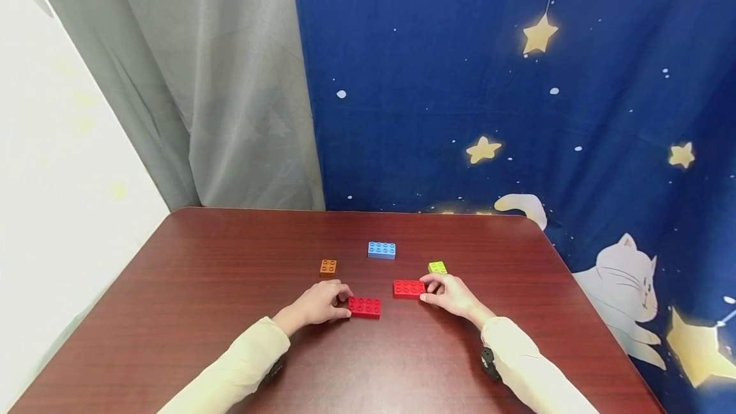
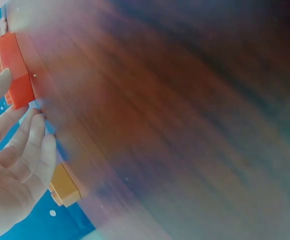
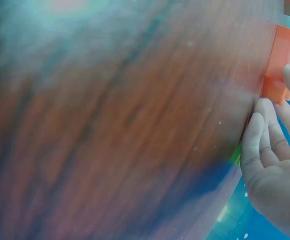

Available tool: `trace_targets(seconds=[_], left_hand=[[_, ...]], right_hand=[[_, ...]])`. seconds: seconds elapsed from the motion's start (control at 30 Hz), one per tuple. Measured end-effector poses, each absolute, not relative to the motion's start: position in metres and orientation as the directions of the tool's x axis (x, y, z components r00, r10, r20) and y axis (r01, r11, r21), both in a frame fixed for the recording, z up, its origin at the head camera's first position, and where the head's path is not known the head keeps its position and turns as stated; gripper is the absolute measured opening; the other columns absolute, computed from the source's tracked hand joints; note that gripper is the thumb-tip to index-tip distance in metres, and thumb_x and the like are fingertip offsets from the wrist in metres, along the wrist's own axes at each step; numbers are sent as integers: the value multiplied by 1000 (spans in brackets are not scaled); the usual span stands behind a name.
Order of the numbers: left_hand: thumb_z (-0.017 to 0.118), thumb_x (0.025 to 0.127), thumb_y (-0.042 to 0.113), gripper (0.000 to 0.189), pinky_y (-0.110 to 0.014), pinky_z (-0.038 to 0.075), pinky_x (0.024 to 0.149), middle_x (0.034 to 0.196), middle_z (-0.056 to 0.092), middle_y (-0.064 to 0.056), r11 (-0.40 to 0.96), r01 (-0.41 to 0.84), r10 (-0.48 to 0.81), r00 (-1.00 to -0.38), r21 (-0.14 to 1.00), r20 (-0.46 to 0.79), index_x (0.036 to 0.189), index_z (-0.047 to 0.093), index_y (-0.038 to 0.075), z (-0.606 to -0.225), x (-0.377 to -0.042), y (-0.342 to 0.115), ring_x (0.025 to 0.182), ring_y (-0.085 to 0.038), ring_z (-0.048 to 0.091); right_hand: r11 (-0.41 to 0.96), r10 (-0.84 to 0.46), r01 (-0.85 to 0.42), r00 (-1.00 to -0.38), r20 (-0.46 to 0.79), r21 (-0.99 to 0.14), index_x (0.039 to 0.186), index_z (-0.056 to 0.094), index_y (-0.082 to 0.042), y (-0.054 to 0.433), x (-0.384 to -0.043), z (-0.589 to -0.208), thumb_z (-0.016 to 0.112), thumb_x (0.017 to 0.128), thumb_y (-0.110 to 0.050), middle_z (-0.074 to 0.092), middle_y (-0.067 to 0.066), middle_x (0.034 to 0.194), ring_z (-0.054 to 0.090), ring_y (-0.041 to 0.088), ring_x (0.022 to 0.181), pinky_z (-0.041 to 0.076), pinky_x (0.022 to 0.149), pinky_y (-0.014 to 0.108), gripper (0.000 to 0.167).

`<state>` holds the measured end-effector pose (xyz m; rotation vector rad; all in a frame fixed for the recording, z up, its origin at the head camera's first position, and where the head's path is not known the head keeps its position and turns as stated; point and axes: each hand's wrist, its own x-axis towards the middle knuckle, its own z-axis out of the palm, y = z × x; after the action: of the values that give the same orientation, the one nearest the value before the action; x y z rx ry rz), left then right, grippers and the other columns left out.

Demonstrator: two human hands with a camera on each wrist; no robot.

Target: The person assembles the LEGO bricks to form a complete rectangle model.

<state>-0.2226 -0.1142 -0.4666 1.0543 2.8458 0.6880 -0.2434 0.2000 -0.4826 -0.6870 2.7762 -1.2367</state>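
My left hand (image 1: pixel 322 303) pinches the left end of a red eight-stud toy brick (image 1: pixel 365 307) on the table. In the left wrist view, the thumb lies on that brick's near side (image 2: pixel 16 75) and the index fingertip meets its end. Farther right, my right hand (image 1: pixel 454 294) grips the right end of a second red brick (image 1: pixel 409 289) of the same size. The right wrist view has the thumb on this brick's side (image 3: pixel 280 60), the other fingers loosely extended. A gap separates the two bricks, the left one slightly nearer me.
An orange four-stud brick (image 1: pixel 328 268) lies beyond my left hand. Behind the red bricks is a blue eight-stud brick (image 1: pixel 382 250). A lime green brick (image 1: pixel 437 268) sits just past my right fingers, partly covered. The brown table (image 1: pixel 259 241) ends at curtains.
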Motion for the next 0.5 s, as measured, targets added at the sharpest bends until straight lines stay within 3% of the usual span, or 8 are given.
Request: trace_targets(seconds=[0.5], left_hand=[[71, 73, 22, 24, -27, 42, 62, 78, 54, 1, 694, 585, 592, -795, 420, 130, 91, 61, 9, -469, -229, -120, 70, -14, 51]], right_hand=[[573, -405, -383, -901, 155, -725, 99, 61, 1, 206, -237, -480, 72, 72, -10, 53, 0, 71, 49, 11, 53, 40, 49, 21, 30]])
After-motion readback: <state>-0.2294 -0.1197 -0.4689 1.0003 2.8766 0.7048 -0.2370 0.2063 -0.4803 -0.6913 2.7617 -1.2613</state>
